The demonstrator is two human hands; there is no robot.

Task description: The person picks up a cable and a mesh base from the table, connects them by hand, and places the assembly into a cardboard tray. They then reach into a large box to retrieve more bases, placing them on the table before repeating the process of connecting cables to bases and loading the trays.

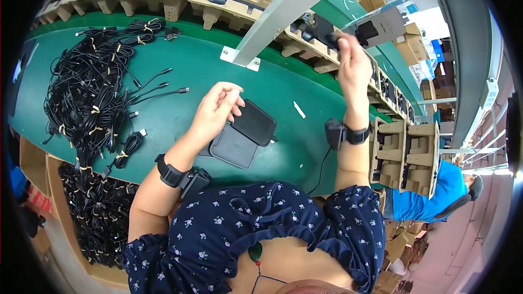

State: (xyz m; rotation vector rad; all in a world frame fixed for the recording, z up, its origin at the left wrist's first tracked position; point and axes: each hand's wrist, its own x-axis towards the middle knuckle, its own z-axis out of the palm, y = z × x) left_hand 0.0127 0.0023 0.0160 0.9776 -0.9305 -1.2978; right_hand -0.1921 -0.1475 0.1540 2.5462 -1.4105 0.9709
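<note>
The right hand [355,65] is up at the row beyond the green surface [294,155], its blurred fingers bent beside a flat black rectangular piece [323,26] over a brown moulded-pulp tray [321,53]; from here I can't tell whether they grip it or merely touch it. The left hand [219,103] hangs half curled, thumb near forefinger, by the upper corner of a black rounded-rectangular pouch [253,122] lying on grey mesh-textured pouches [234,149]; contact there is unclear. I'd judge the step in hand to be work on that piece at the tray, and the next move to call for clearing the tray's raised rim. A grey metal post [272,27] slants between the hands, limiting sideways travel; bundled black cables [92,87] crowd the left, leaving more room right of the pouches, around a small white strip [299,110].
</note>
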